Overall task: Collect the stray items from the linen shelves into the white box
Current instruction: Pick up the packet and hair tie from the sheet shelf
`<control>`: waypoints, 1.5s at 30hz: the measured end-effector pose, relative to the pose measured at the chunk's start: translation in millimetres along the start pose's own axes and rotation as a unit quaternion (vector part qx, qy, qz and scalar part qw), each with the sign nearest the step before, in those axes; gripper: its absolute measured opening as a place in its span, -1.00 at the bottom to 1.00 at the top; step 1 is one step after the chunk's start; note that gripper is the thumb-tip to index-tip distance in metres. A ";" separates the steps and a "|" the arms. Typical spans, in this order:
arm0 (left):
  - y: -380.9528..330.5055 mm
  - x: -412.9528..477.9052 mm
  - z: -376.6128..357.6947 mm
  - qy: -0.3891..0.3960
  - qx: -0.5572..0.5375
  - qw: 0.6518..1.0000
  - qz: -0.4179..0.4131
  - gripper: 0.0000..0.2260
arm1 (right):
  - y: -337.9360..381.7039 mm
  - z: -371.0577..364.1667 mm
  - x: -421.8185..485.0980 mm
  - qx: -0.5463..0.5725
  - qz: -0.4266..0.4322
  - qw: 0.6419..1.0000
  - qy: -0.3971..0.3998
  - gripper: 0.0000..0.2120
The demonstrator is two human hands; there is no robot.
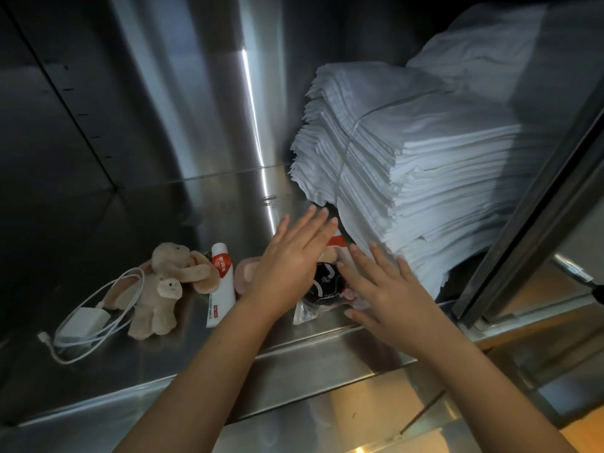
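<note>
Landmark: the stack of folded white linen (434, 178), tied with a thin cord, standing on the stainless steel shelf (157, 230).

Left hand (291, 259): fingers spread and extended, palm down, positioned just left of the stack's lower front corner. It holds nothing.

Right hand (389, 299): fingers spread, palm down, directly below the stack's front edge. It grips nothing; its fingertips lie at a clear plastic packet (323, 289).

The clear plastic packet, with dark contents and a red-and-white label, lies on the shelf against the stack's base, between the two hands and partly covered by them.

A pink soft item (245, 273) lies left of the packet, mostly hidden behind the left hand.

Further left of the stack: a white tube with red print (222, 282), then a beige plush toy (166, 282), then a white charger with coiled cable (88, 318), farthest from the stack.
</note>
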State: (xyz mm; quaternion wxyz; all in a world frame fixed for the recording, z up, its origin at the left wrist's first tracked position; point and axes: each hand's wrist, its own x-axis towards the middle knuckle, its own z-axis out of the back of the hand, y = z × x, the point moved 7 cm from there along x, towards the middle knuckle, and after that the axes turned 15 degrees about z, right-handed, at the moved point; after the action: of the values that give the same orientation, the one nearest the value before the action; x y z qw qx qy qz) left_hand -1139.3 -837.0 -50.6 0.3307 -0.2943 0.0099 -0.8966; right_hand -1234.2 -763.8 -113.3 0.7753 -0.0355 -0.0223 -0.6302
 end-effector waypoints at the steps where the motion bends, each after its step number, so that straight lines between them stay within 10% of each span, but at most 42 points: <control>1: -5.4 2.9 -7.4 0.017 -0.010 1.000 -0.007 -0.42 | 0.1 0.0 -3.9 -0.003 -0.005 1.000 0.000 -0.31; 9: -13.5 -21.6 -71.8 0.175 -0.030 0.984 0.014 -0.43 | -8.1 -11.1 -30.5 0.003 -0.070 0.998 -0.001 -0.34; 45: 48.5 -54.5 -26.4 0.121 0.067 0.977 0.160 -0.40 | 12.0 -24.0 57.7 0.056 0.060 0.997 -0.007 -0.29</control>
State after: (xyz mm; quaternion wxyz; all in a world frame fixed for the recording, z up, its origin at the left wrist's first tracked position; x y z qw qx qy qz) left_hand -1091.8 -846.9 -111.1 0.4856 -0.1549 0.0366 -0.8596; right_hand -1210.9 -819.6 -133.0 0.8121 0.0021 -0.0608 -0.5803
